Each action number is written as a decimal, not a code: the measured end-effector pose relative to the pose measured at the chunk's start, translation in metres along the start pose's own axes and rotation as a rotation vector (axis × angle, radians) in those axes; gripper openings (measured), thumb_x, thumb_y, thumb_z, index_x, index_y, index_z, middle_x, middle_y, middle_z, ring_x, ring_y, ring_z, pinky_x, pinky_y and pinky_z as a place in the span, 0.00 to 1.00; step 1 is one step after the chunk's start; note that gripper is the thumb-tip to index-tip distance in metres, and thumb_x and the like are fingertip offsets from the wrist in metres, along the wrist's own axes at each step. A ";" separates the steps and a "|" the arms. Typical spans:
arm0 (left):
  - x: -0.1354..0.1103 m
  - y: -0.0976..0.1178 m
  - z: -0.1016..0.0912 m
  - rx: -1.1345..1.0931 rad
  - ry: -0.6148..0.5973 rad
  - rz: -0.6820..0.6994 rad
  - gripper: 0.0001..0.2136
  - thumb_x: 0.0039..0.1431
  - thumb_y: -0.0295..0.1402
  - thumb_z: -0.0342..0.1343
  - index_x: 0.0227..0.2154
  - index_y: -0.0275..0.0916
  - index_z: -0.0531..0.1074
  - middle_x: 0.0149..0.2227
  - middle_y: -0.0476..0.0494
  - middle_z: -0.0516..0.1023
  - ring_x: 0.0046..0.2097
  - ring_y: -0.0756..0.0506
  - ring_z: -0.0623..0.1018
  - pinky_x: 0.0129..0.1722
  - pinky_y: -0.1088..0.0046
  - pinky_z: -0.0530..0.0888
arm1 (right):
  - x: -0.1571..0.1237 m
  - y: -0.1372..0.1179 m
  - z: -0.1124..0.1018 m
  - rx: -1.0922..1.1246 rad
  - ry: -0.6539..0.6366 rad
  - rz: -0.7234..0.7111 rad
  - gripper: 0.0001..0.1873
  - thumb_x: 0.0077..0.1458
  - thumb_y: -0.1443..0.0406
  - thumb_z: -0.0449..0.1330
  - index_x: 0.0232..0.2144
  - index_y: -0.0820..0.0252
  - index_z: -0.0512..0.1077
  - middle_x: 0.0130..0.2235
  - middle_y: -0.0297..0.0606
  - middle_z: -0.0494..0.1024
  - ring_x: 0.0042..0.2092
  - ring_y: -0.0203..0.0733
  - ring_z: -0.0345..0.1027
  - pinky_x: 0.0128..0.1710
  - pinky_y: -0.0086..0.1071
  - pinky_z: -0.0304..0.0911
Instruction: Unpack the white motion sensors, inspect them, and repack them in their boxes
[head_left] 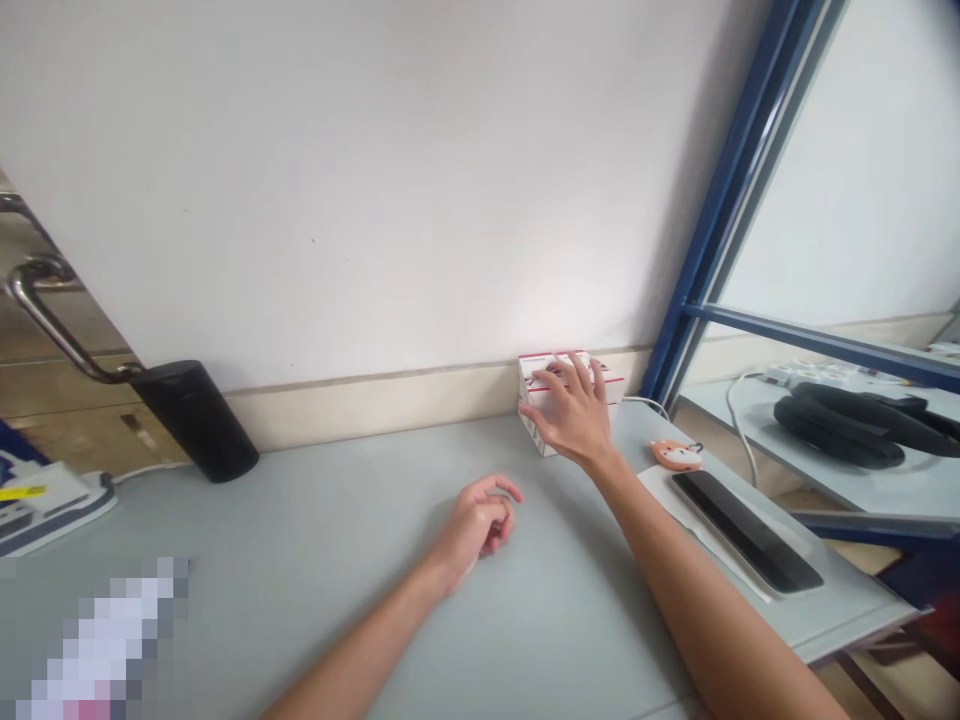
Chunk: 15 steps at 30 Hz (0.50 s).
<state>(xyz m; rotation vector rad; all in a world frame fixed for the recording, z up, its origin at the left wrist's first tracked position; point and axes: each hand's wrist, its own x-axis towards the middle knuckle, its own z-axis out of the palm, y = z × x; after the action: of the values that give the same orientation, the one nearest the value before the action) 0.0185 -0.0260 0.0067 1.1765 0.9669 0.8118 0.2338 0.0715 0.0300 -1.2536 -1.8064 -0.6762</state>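
Observation:
A white box with red edges (531, 368) stands against the wall at the back right of the desk. Over its top and front my right hand (574, 415) spreads its fingers, the thumb by the box's left side. The hand covers much of the box, and I see no firm grip. My left hand (476, 525) is just above or on the grey desk, nearer to me and left of the box. Its fingers curl loosely, somewhat apart, with nothing visible in them.
A black cylinder (199, 420) stands at the back left, beside a white device (56, 500). To the right lie an orange-and-white animal-shaped case (676, 455) and a dark phone (746, 530) on white paper. A blue frame (701, 255) borders the desk; black straps (847, 425) lie beyond.

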 end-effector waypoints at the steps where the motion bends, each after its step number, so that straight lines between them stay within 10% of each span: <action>1: 0.000 0.000 -0.001 -0.064 -0.003 -0.009 0.15 0.39 0.29 0.51 0.35 0.39 0.71 0.20 0.55 0.67 0.22 0.53 0.60 0.22 0.76 0.50 | 0.001 -0.002 -0.001 -0.003 -0.012 -0.014 0.28 0.60 0.49 0.66 0.57 0.54 0.73 0.62 0.47 0.72 0.72 0.62 0.53 0.75 0.60 0.37; 15: 0.016 -0.002 -0.017 -0.684 0.015 -0.110 0.09 0.55 0.27 0.60 0.40 0.34 0.74 0.30 0.44 0.76 0.29 0.50 0.74 0.31 0.75 0.68 | 0.000 -0.033 0.003 0.215 0.141 0.001 0.21 0.60 0.60 0.66 0.55 0.53 0.75 0.54 0.44 0.81 0.57 0.56 0.73 0.62 0.50 0.64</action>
<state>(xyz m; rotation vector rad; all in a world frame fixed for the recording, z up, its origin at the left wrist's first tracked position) 0.0092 -0.0058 0.0001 0.5219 0.6717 0.9591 0.2019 0.0619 0.0290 -1.0387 -1.7119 -0.5404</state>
